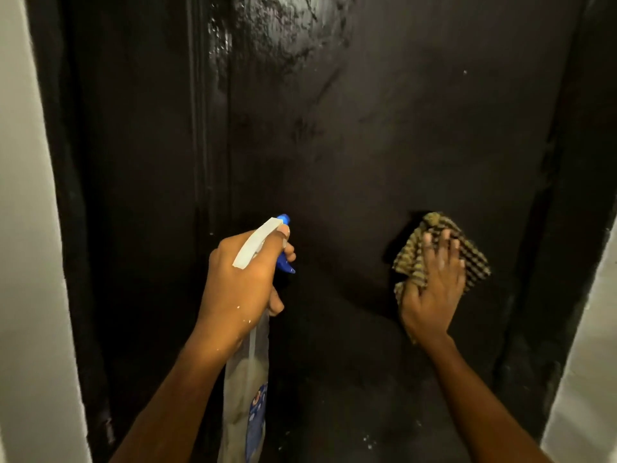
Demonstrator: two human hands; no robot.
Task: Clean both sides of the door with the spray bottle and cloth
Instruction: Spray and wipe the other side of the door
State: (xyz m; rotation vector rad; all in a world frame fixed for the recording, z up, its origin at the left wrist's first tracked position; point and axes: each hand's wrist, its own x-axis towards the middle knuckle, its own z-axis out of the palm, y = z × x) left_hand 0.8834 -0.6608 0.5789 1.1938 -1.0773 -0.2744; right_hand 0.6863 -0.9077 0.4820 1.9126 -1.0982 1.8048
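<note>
Gripping spray bottle (pixel 247 389) by neck with left hand (pixel 243 282), fingers curled round under white trigger head. Held upright, blue nozzle (pixel 283 219) aimed at black door (pixel 367 145), blue label low on clear body. Pressing checked yellow-brown cloth (pixel 474 259) flat against door with right hand (pixel 434 289), fingers spread straight over it, loose folds bunched below palm. Well apart from bottle, near same height. Wet shiny patch (pixel 283 28) high on door. Pale wall (pixel 23 228) at both edges.

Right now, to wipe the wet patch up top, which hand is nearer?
Left: left hand, gripping the spray bottle, is almost straight below the wet patch; right hand, pressing the cloth, is below and farther right.
</note>
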